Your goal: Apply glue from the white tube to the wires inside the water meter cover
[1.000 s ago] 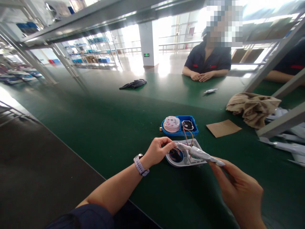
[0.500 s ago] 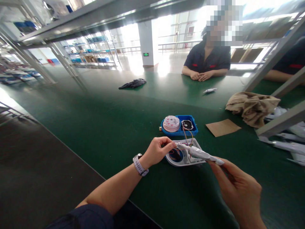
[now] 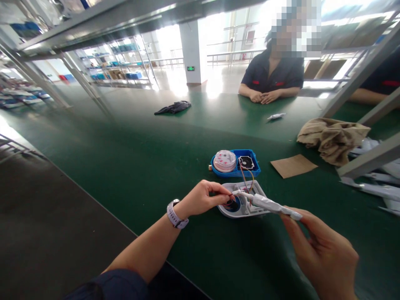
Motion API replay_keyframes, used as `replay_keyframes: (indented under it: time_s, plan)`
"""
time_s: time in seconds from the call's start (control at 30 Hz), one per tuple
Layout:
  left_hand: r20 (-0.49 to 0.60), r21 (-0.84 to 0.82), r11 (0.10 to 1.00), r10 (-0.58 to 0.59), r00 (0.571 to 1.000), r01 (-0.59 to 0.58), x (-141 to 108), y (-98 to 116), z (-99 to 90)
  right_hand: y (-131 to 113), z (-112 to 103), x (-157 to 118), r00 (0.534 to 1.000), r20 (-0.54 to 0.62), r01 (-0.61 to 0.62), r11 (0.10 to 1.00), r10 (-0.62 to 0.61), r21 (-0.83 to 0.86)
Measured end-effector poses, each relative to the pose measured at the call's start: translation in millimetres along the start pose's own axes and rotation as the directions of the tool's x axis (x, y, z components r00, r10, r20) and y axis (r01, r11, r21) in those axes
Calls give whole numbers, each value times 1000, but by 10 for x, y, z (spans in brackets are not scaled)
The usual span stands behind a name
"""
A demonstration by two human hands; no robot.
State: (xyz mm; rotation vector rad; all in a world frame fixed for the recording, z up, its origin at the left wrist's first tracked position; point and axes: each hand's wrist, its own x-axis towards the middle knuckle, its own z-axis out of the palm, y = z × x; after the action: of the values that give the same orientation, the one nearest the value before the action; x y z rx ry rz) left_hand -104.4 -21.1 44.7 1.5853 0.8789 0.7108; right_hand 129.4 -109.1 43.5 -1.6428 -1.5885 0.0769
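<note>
A white, tape-wrapped tubular pack [image 3: 265,202] runs across in front of me, held at both ends. My left hand [image 3: 203,199] pinches its thin end, where it meets fine coloured wires. My right hand [image 3: 321,254] holds the thicker far end between fingers and thumb. Beneath it lies a white plastic meter cover [image 3: 240,206] with a round dark opening, partly hidden by the pack. Wires lead from there to a blue water meter body [image 3: 251,173], which carries a round white dial [image 3: 225,161] and a black plate [image 3: 246,162].
The green workbench [image 3: 140,137] stretches ahead. A kraft paper sheet [image 3: 293,165], a beige cloth [image 3: 333,141] and white wrapped pieces [image 3: 375,189] lie to the right. Across it sit a co-worker [image 3: 271,75] and a dark cloth [image 3: 173,107]. Metal shelf uprights [image 3: 362,71] stand right.
My right hand has shifted to the right and the white pack now extends further that way. My left hand has moved slightly left, and the view has tilted a little.
</note>
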Motion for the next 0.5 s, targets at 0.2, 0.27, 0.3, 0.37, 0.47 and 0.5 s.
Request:
replay_keyframes:
  time_s: [0.2,0.27,0.3,0.37,0.47,0.5]
  plan:
    - [-94,301,939,203,975,-166,8,-35,36,-6,-29,-17,973,-90,203,972,-214,-114]
    - [-112,400,892,277,954,-212,4,-50,60,-12,-48,-16,972,-96,205,972,-216,-115]
    - [-115,442,866,312,943,-233,2,-57,68,-16,-59,-13,974,-97,192,974,-204,-117]
    - [-110,514,814,375,921,-270,-5,-71,77,-26,-80,0,981,-97,157,980,-169,-119]
    - [-97,599,736,457,884,-315,-14,-92,80,-43,-100,25,991,-86,99,993,-104,-70]
    - [-92,620,712,484,870,-330,-15,-100,80,-46,-104,32,994,-81,75,996,-79,-47]
